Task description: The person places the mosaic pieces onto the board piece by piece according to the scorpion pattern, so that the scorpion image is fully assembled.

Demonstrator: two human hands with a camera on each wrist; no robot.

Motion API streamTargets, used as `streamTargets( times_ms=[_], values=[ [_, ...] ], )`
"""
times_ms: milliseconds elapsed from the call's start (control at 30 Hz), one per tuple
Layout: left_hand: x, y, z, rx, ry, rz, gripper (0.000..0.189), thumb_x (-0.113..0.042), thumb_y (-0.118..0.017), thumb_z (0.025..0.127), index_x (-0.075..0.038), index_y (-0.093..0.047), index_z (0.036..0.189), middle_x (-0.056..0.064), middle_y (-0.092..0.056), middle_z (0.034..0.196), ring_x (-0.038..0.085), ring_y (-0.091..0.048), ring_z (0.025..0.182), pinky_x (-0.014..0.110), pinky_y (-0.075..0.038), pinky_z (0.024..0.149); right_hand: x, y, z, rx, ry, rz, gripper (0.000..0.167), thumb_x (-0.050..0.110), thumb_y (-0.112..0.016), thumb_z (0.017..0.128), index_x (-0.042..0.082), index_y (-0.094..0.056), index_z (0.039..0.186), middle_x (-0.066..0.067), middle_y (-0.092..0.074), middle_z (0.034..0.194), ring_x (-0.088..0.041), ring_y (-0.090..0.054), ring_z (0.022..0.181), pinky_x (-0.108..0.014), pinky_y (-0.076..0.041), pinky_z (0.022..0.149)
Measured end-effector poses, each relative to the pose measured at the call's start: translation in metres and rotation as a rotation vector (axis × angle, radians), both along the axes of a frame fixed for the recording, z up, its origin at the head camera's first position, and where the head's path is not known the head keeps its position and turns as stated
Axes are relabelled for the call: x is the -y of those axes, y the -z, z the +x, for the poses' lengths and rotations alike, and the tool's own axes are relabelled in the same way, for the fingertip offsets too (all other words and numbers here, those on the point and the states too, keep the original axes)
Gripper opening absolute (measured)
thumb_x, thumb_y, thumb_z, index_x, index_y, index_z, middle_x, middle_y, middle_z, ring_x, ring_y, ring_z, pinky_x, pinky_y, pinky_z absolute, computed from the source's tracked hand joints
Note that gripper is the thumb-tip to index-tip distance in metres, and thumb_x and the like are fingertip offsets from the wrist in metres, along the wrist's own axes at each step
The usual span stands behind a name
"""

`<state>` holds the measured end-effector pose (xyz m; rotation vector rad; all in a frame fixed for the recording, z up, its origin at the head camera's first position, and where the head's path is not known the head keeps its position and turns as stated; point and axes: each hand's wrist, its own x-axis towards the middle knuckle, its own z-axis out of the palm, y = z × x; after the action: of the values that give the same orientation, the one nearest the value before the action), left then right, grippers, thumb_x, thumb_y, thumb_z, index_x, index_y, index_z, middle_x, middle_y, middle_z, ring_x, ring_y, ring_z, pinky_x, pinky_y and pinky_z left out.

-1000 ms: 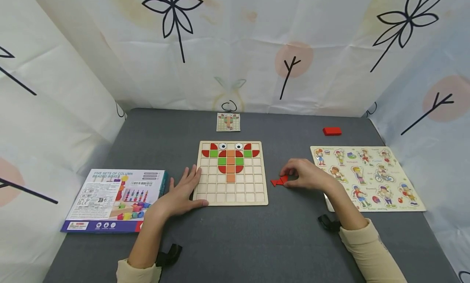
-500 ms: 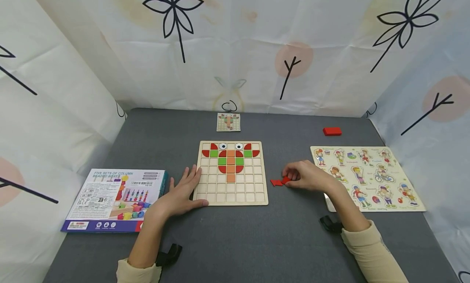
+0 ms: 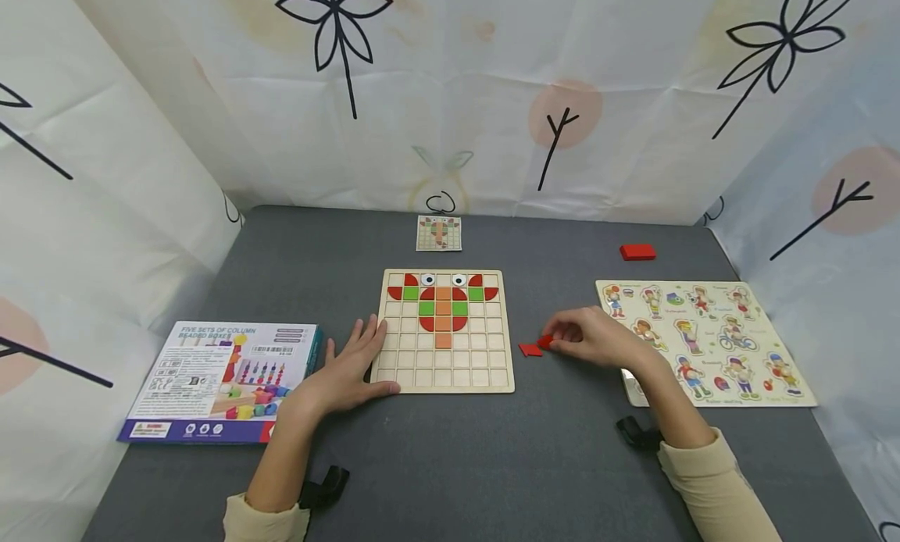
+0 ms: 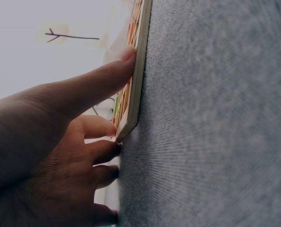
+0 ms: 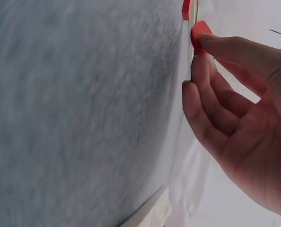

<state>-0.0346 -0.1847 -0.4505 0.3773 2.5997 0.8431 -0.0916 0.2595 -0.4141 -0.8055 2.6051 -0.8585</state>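
Note:
A square wooden grid board (image 3: 408,362) lies mid-table, its upper cells filled with red, green and orange pieces and two eye pieces. My left hand (image 3: 342,376) rests spread at the board's left edge; in the left wrist view the thumb (image 4: 107,78) touches the rim and the other fingertips reach the cloth. To the right of the board, my right hand (image 3: 591,336) pinches a small red piece (image 5: 201,34) between thumb and fingers, low over the table. Just left of it lie other red pieces (image 3: 530,350). The fingers partly hide the pinched piece's shape.
Behind the board stands a small pattern card (image 3: 439,233). A picture board (image 3: 710,343) with cartoon children lies at right, a red block (image 3: 637,252) beyond it. At left is a beaded-column box (image 3: 221,382). Printed cloth walls (image 3: 457,81) enclose the grey table (image 3: 450,464).
My right hand has shifted slightly right with the red piece, drawing it away from the other red pieces, which now show more. My left hand stays on the board's edge.

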Motion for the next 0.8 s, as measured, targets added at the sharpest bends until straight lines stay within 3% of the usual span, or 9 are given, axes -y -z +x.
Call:
streamTargets(
  times_ms=[333,500,800],
  values=[
    [0.0,-0.005,0.001,0.011,0.005,0.046,0.118,-0.06,-0.08,0.093,-0.008,-0.015,0.175,0.017,-0.003,0.185,0.045,0.007,0.172,0.085,0.015,0.123,0.043,-0.002,0.004,0.083,-0.008,-0.189,0.014,0.012,-0.08,0.099,0.011,-0.08,0.113,0.002,-0.076,0.092,-0.006,-0.065,0.079,-0.023,-0.058,0.075],
    [-0.002,-0.017,0.002,0.047,0.01,0.067,0.116,-0.052,-0.083,0.093,-0.004,-0.016,0.174,0.021,-0.003,0.184,0.049,0.006,0.17,0.086,0.016,0.121,0.068,-0.003,0.004,0.135,-0.027,-0.244,0.015,0.011,-0.081,0.097,0.011,-0.08,0.112,-0.001,-0.076,0.092,-0.008,-0.065,0.078,-0.022,-0.058,0.076],
    [-0.001,-0.008,0.001,0.024,0.008,0.051,0.118,-0.06,-0.08,0.092,-0.006,-0.015,0.174,0.019,-0.003,0.184,0.046,0.006,0.171,0.085,0.014,0.123,0.107,-0.001,0.003,0.158,-0.093,-0.266,0.016,0.012,-0.082,0.096,0.007,-0.08,0.111,-0.005,-0.079,0.094,-0.008,-0.065,0.077,-0.022,-0.058,0.076]
  ],
)
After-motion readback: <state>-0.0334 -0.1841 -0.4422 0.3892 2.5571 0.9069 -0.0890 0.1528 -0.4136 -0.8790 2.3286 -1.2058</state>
